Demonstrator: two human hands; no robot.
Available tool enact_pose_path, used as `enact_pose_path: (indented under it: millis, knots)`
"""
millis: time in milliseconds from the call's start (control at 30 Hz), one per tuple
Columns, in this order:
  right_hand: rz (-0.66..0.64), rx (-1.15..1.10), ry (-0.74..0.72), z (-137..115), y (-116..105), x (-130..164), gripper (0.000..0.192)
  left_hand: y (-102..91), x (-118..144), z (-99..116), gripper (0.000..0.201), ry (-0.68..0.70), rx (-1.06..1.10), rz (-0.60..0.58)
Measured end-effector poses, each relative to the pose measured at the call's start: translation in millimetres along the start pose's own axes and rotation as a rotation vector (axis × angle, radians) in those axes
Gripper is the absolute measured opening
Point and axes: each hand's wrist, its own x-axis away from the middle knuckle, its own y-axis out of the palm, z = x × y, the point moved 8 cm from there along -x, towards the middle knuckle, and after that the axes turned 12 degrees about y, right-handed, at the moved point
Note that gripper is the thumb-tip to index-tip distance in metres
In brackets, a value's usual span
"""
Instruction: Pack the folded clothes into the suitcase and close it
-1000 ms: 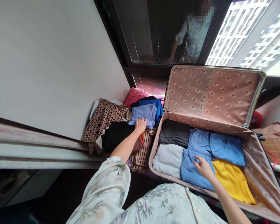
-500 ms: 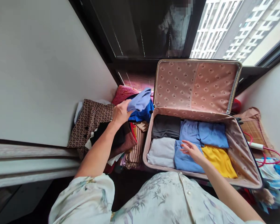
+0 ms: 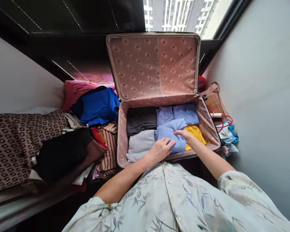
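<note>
Both hands rest on a folded periwinkle-blue cloth garment (image 3: 170,135) that lies in the open pink-lined suitcase (image 3: 122,135), near the middle of its front half. The left hand (image 3: 159,150) lies flat on the garment's near-left corner, fingers (image 3: 169,143) spread and extended, pressing rather than gripping. The right hand (image 3: 185,134) touches the garment's right edge, its fingers loosely curled over the fabric; whether they pinch it cannot be told.

Inside the suitcase, a folded dark grey garment (image 3: 141,120) sits at the back left, a pale grey folded garment (image 3: 140,146) in front of it, two light blue folded pieces (image 3: 178,113) at the back right, and a yellow garment (image 3: 195,132) just right of the hands. The raised lid (image 3: 154,64) carries a repeated small emblem print; no letters can be read. Left of the suitcase lies a heap of clothes: a royal blue top (image 3: 96,104), a brown patterned fabric (image 3: 19,138) with a repeating ring motif, a black garment (image 3: 62,153) and a striped piece (image 3: 108,151).
</note>
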Motion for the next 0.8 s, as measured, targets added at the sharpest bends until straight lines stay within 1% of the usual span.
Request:
enact_pose_path:
  millis: [33, 100, 200, 267, 333, 367, 433, 533, 633, 700, 800]
  knots:
    - [0.033, 0.001, 0.001, -2, -27, 7, 0.038, 2.9, -5, 1, 0.043, 0.002, 0.058, 0.021]
    - [0.092, 0.015, 0.004, -7, -83, 19, 0.044, 12.5, -12, -1, 0.040, -0.037, 0.167, 0.035]
    - [0.233, 0.116, 0.037, -5, -159, 22, 0.053, 38.9, -13, -13, 0.036, -0.136, 0.313, 0.008]
    - [0.345, 0.173, 0.076, 3, -198, 14, 0.058, 59.1, -7, -22, 0.033, -0.199, 0.392, -0.004]
    - [0.423, 0.188, 0.099, 13, -223, 0, 0.065, 76.4, 1, -30, 0.031, -0.246, 0.440, -0.004]
    - [0.441, 0.189, 0.103, 16, -229, -7, 0.067, 83.4, 7, -34, 0.030, -0.269, 0.451, -0.003]
    - [0.437, 0.192, 0.103, 22, -236, -21, 0.068, 93.6, 18, -39, 0.029, -0.317, 0.459, 0.002]
    - [0.358, 0.217, 0.095, 25, -236, -33, 0.062, 101.1, 33, -44, 0.029, -0.382, 0.474, 0.030]
    - [0.297, 0.278, 0.086, 24, -236, -38, 0.054, 104.4, 40, -46, 0.029, -0.429, 0.494, 0.080]
    - [0.335, 0.345, 0.082, 22, -240, -42, 0.054, 107.4, 39, -44, 0.029, -0.442, 0.502, 0.097]
    - [0.501, 0.492, 0.073, 16, -249, -46, 0.063, 112.1, 33, -38, 0.030, -0.440, 0.524, 0.106]
